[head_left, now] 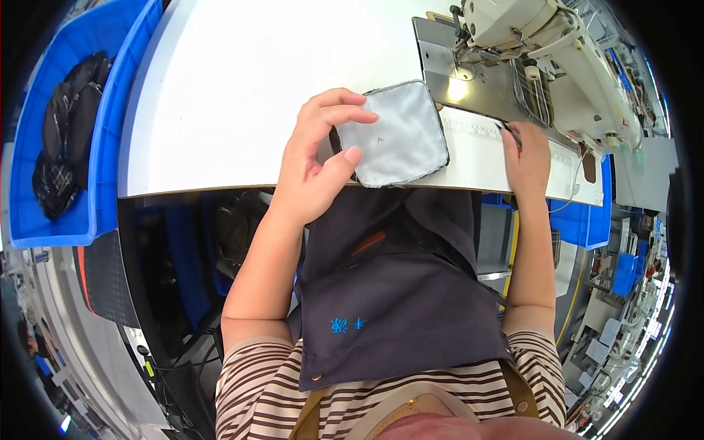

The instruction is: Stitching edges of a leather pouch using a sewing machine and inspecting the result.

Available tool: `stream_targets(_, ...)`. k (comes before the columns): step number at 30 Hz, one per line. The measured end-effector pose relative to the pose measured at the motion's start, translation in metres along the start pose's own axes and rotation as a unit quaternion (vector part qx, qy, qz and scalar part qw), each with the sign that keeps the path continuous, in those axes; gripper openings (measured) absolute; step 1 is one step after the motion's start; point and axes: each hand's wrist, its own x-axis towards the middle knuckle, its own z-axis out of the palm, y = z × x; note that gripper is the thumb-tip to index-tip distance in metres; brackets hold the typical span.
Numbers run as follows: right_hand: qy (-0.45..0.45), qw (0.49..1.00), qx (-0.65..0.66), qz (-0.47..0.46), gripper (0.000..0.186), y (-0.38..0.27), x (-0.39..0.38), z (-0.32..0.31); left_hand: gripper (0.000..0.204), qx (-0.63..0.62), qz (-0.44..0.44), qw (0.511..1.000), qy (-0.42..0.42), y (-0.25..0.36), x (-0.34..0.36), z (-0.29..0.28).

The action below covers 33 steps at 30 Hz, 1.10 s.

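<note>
A square grey fabric piece (396,136) with rounded corners and dark edging lies at the front edge of the white table, its smooth face up. My left hand (314,150) is at its left side, fingers spread and curved. Two fingertips and the thumb reach over that edge; whether they press on it I cannot tell. To the right, my right hand (531,158) is closed around small dark thread snips (511,134), mostly hidden by the fingers, with a thin metal tip showing. That hand is at the table by a printed ruler strip (473,128).
A sewing machine (513,29) with a metal bed plate (438,62) stands at the back right, its lamp lit. At the left, a blue bin (110,147) holds dark fabric pieces (66,139). Another blue bin (594,224) sits below the table's right end.
</note>
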Motion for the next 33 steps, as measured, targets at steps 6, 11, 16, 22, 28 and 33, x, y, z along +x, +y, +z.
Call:
stream_targets(6,0.056,0.996,0.022,-0.066,0.026,-0.017,-0.012,0.005,0.073,0.296,0.011,0.945,-0.14,0.027,-0.013,-0.003)
stream_targets(11,0.037,0.991,0.073,-0.103,0.029,-0.062,-0.012,0.006,0.068,0.452,0.014,0.879,-0.153,0.027,-0.033,0.002)
stream_targets(16,0.023,0.99,0.085,-0.107,0.029,-0.054,-0.014,0.006,0.052,0.472,0.045,0.876,-0.083,0.019,-0.05,0.002)
stream_targets(22,-0.013,0.991,0.127,0.033,0.033,0.015,-0.037,0.012,0.032,0.42,0.029,0.905,-0.069,0.02,-0.058,-0.019)
stream_targets(28,-0.013,0.991,0.126,0.049,0.03,0.091,-0.054,0.008,0.011,-0.039,-0.077,0.995,0.04,0.048,-0.099,-0.142)
stream_targets(33,-0.031,0.993,0.109,0.036,0.033,0.067,-0.041,0.012,0.016,-0.054,-0.358,0.91,0.204,0.021,-0.195,-0.207)
